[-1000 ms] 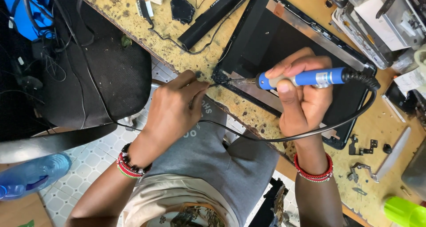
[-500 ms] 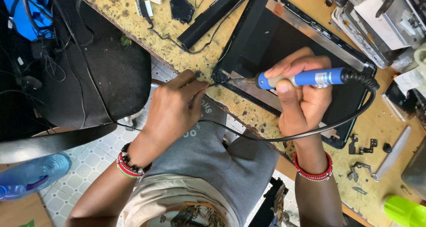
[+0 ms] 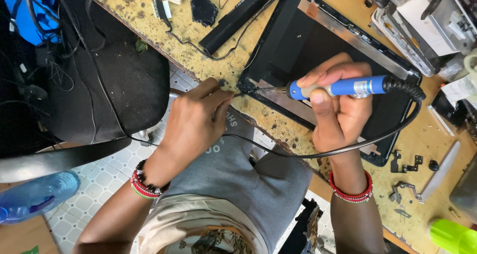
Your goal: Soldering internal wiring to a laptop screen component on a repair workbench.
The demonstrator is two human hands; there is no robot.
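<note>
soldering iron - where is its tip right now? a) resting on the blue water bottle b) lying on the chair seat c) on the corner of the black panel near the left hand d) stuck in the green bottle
c: the right hand holds the blue soldering iron with its tip at the corner of the black panel, close to the left hand.

Electronics repair workshop: stained workbench (image 3: 318, 135), soldering iron (image 3: 343, 87), loose hinges (image 3: 405, 163).

Both hands meet at the tabletop's near edge.
Left hand (image 3: 194, 117) pinches with fingertips together, wrist beaded; right hand (image 3: 338, 105) is curled closed in a pen-like grip, forearm reaching up from below.
</note>
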